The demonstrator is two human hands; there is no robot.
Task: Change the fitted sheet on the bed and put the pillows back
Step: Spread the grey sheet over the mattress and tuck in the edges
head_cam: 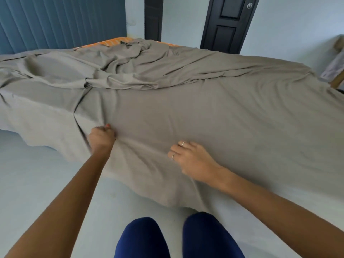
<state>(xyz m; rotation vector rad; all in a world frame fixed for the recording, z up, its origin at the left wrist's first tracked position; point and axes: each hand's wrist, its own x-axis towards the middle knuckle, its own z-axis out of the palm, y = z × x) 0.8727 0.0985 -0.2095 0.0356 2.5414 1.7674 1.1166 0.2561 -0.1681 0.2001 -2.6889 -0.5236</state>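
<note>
Meanwhile, left hand [102,137] grips a fold of grey sheet [204,112], arm outstretched; right hand [191,159] rests flat, fingers relaxed. Sheet's edge overhangs bare floor [37,174].

Visible items: one grey sheet [186,101], one bed [115,42], two hands, two finger rings [183,143], one dark door [229,21].
</note>
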